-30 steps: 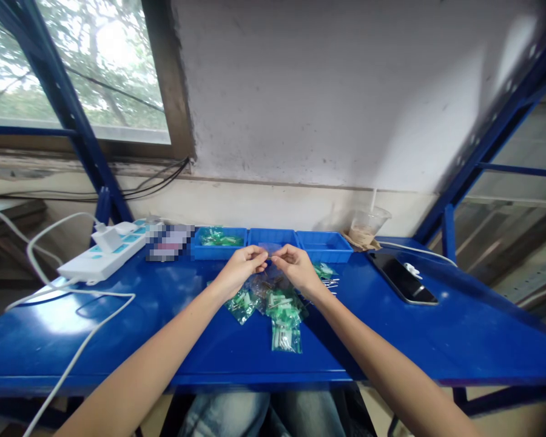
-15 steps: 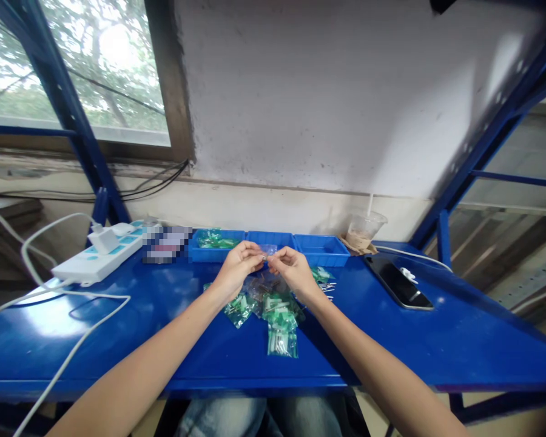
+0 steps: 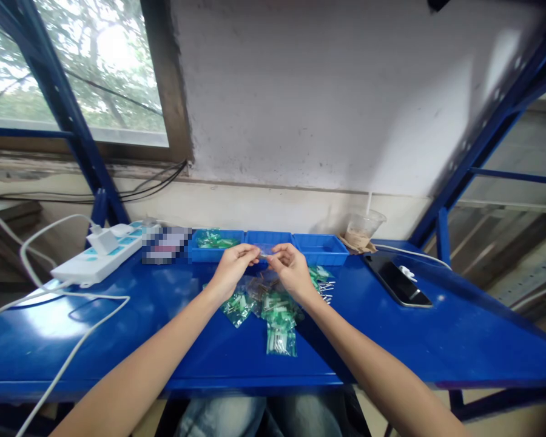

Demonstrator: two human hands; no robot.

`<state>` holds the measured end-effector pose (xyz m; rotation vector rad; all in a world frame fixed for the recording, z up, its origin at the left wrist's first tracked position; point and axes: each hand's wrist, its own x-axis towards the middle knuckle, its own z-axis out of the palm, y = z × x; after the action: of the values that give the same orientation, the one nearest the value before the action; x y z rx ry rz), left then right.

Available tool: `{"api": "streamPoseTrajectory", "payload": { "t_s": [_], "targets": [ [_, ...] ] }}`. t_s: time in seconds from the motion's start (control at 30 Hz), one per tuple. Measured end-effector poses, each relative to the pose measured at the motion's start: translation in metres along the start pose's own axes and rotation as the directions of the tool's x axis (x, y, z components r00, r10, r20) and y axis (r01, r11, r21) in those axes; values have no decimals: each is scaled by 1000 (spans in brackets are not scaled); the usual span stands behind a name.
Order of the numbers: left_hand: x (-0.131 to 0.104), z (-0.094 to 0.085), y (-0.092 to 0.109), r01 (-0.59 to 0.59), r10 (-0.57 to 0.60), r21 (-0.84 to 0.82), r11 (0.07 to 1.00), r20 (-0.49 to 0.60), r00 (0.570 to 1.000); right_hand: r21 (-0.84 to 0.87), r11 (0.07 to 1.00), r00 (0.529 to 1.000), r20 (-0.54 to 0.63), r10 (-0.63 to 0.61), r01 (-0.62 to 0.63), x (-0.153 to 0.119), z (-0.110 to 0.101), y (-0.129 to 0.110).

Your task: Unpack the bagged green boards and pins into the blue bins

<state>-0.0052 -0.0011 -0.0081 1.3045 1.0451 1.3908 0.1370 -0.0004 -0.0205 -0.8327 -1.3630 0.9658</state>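
Note:
My left hand (image 3: 235, 265) and my right hand (image 3: 291, 267) are raised over the middle of the blue table, fingertips pinched. Between them they hold a small clear plastic bag (image 3: 266, 249), one side in each hand; its contents are too small to make out. Below the hands lies a pile of green-tinted packets (image 3: 276, 303) with white pieces inside. One packet (image 3: 282, 341) lies nearest me, another (image 3: 237, 307) to the left. Brownish clear bags (image 3: 256, 287) are partly hidden behind the hands. Beside my right wrist are several loose metal screws or pins (image 3: 326, 291).
Three joined blue bins stand at the back; the left bin (image 3: 193, 250) holds green packets, the right bin (image 3: 323, 257) stands beside the cup (image 3: 363, 227). A phone (image 3: 398, 282) with a white earbud case (image 3: 408, 274) lies right. A power strip (image 3: 101, 258) with white cables sits left.
My fingertips have moved slightly apart, and the clear bag now stretches flatter between them. The packets and screws on the table stay where they were.

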Motion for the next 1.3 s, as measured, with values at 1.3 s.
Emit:
{"api": "streamPoseTrajectory", "payload": {
  "t_s": [1.3],
  "targets": [
    [-3, -4, 4, -171, 138, 153, 973, 206, 969, -218, 974, 987, 157, -27, 61, 2, -14, -5]
  ]
}}
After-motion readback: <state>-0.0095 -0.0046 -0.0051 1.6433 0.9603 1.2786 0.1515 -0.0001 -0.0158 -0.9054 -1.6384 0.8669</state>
